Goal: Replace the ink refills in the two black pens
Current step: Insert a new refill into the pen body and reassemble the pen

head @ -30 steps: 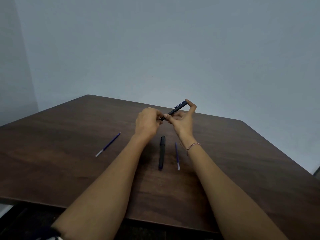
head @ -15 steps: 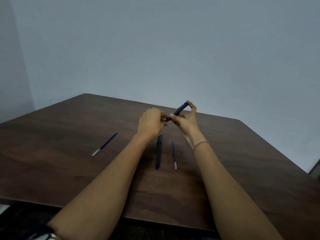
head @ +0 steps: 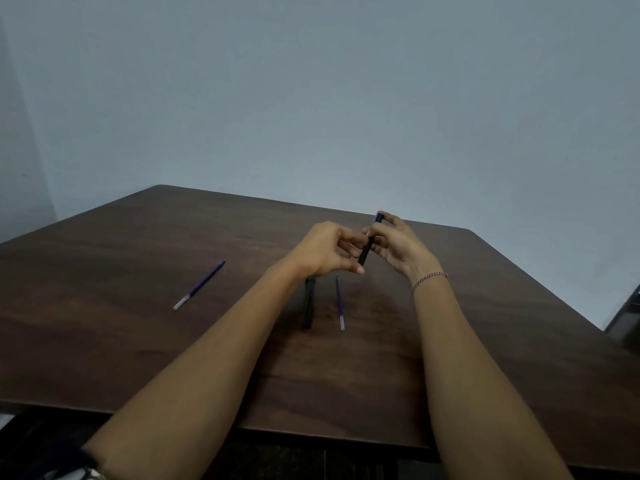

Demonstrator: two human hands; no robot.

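Observation:
My right hand (head: 398,249) holds a black pen (head: 367,247) above the table, tilted steeply with its top end up and away from me. The curled fingertips of my left hand (head: 325,252) pinch the pen's lower half. Below my hands a second black pen (head: 308,304) lies on the table, pointing towards me. A blue ink refill (head: 339,303) lies just to its right, parallel to it. Another blue refill (head: 200,284) lies apart at the left, angled.
The dark wooden table (head: 138,341) has its front edge close to me and its far edge near a plain grey wall. A dark object (head: 628,320) shows past the table's right edge.
The pen in my hands has swung from a shallow slant to a much steeper one. Both hands shifted slightly right. The pen and refills on the table have not moved.

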